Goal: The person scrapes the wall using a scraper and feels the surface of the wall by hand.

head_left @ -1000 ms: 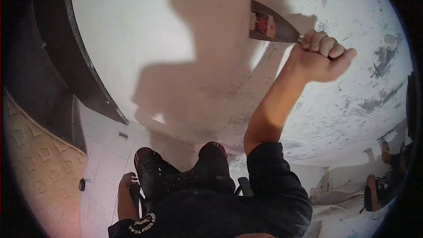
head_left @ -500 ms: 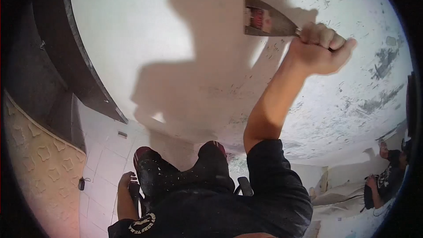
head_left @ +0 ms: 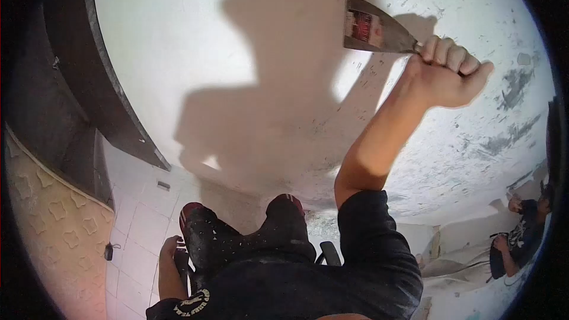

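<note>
My right hand [head_left: 453, 71] is closed round the handle of a putty knife [head_left: 388, 32] in front of the wall. Its wide metal blade, with a red and white label, points left; the handle is mostly hidden in my fist. Whether the blade edge touches the wall, I cannot tell. Low on the left, my left hand [head_left: 170, 246] is beside my thigh, near a dark chair armrest [head_left: 181, 259]. Its fingers show only in part, slightly apart, and no object is visible in them. The wall [head_left: 296, 112] is pale and smooth at left, pitted and grey-stained at right.
My legs [head_left: 243, 240] are bent below the wall. A dark frame [head_left: 109, 77] edges the wall at left, above a patterned tan panel [head_left: 65, 225]. A small block [head_left: 163, 185] lies on the tiled floor [head_left: 139, 222]. Another person [head_left: 521, 234] is at far right, by pale sheeting [head_left: 456, 269].
My right hand has moved a little to the right and slightly down with the putty knife. My left hand has barely shifted beside my thigh.
</note>
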`<action>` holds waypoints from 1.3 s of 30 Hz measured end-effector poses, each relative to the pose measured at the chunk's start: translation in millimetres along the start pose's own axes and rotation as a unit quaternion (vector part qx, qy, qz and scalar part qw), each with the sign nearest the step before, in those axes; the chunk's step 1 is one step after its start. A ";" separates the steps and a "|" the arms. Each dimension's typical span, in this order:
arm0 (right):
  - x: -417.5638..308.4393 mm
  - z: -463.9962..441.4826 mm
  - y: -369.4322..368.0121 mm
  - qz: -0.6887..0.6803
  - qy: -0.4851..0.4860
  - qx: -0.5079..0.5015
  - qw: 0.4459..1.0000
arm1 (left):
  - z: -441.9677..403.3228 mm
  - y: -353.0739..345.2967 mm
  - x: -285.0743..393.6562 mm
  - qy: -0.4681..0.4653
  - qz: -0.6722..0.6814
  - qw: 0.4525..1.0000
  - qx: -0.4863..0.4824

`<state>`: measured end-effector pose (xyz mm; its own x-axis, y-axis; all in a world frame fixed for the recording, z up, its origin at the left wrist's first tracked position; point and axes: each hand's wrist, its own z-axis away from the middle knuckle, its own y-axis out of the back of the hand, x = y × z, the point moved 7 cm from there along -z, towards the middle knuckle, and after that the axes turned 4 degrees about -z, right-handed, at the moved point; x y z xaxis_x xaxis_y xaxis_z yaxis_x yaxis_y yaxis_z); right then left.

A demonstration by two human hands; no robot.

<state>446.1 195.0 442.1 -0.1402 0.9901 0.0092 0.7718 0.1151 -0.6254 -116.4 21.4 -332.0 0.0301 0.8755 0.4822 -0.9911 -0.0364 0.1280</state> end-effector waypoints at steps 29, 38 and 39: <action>-6.8 -14.1 -4.7 0.021 -0.019 -0.055 0.998 | -1.7 -4.9 3.6 -0.018 0.013 0.999 -0.028; -36.4 -27.0 -5.5 -0.178 -0.060 -0.166 0.968 | 19.2 2.6 31.8 -0.046 0.015 0.997 0.060; -32.6 -23.0 -8.3 -0.167 -0.023 -0.188 0.968 | -12.0 15.8 36.2 -0.100 0.068 0.991 0.060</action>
<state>458.5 163.6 465.0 -0.4424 0.8885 0.1215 0.8479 0.4586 -0.2659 -132.5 58.3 -322.9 -0.0652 0.7464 0.6623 -0.9656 -0.2146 0.1467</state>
